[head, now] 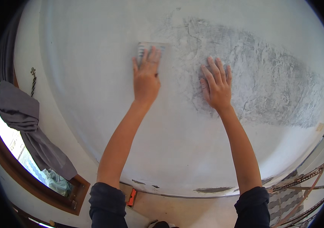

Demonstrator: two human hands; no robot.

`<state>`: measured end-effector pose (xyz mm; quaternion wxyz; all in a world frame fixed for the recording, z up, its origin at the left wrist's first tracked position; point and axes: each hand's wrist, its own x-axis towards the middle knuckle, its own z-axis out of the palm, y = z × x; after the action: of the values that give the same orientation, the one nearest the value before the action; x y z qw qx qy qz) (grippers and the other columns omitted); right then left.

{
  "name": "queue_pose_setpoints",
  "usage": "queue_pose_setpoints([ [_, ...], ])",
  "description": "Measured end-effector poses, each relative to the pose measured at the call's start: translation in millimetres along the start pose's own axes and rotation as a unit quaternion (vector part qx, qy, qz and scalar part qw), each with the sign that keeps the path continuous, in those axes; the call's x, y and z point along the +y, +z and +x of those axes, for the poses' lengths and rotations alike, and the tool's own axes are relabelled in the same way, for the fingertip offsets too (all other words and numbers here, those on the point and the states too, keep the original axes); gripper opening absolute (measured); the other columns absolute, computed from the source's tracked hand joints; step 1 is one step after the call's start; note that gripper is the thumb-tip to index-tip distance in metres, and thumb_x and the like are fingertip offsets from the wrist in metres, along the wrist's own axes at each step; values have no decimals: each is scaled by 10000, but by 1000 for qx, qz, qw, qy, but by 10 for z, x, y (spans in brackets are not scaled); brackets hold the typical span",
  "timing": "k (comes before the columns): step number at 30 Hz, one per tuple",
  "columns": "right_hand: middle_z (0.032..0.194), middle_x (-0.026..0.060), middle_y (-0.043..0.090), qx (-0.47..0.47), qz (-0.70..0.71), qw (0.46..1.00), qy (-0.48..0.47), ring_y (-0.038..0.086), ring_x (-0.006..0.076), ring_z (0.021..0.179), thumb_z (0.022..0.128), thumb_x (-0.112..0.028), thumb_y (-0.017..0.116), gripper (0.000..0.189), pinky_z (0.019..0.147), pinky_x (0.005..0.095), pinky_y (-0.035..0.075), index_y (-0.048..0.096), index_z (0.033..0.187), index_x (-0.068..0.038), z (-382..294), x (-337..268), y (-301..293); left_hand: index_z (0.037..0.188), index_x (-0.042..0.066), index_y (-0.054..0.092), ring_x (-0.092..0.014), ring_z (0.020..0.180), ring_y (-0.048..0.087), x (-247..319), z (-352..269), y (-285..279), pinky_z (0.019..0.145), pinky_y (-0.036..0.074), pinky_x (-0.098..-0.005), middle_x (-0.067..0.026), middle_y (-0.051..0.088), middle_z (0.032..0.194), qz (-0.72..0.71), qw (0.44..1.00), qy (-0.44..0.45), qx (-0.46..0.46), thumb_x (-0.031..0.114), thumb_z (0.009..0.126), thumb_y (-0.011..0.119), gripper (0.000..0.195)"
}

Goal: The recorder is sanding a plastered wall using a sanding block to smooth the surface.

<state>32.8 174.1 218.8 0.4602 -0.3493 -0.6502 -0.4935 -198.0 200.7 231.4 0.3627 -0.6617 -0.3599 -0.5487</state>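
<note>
My left hand lies over a sheet of sandpaper, pressing it against the white wall. Dark printing shows on the sheet's back, and the sheet is slightly blurred. To the right, my right hand rests on the wall with spread fingers and holds nothing. Whitish dust coats its fingertips. It sits at the left part of a large rough grey patch, streaked with white, where the surface looks scraped. My left hand is on the smoother white area left of that patch.
A knotted grey curtain hangs by a wood-framed window on the left, near a twisted metal hook. A rusty perforated metal frame stands lower right. An orange-and-brown box sits by the wall's chipped base.
</note>
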Motion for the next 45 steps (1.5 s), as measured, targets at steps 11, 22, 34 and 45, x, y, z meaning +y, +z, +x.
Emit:
queue_pose_setpoints([
  [11,1409,75,416,-11,-17,1000,7,337,273,1334,864,-190,555,333,1096,513,178,554,1190,-123,-18,1,-4,1350,108,439,-207,1344,332,0,-265,-83,1118,173,-499,-10,395,1432,28,986,132,-99,39,741,580,629],
  [22,1426,80,398,3,-33,999,39,315,295,1347,855,-213,560,401,1096,536,152,530,1249,-146,-32,-112,47,1345,104,443,-217,1348,326,319,-564,168,1112,181,-503,-22,387,1438,-65,986,133,-75,-19,752,530,612],
  [34,1417,73,409,26,-45,998,34,333,282,1336,847,-136,527,388,1095,518,167,534,1235,-144,-65,-78,104,1315,87,478,-210,1339,344,267,-416,129,1113,191,-490,-24,427,1410,-44,994,88,-46,-2,773,523,552],
  [45,1408,59,424,42,-48,998,29,362,271,1323,832,-83,511,403,1099,503,174,542,1227,-158,-65,-102,130,1358,80,423,-197,1351,320,84,-131,116,1117,167,-500,-25,389,1435,-8,999,50,-14,55,784,525,584],
])
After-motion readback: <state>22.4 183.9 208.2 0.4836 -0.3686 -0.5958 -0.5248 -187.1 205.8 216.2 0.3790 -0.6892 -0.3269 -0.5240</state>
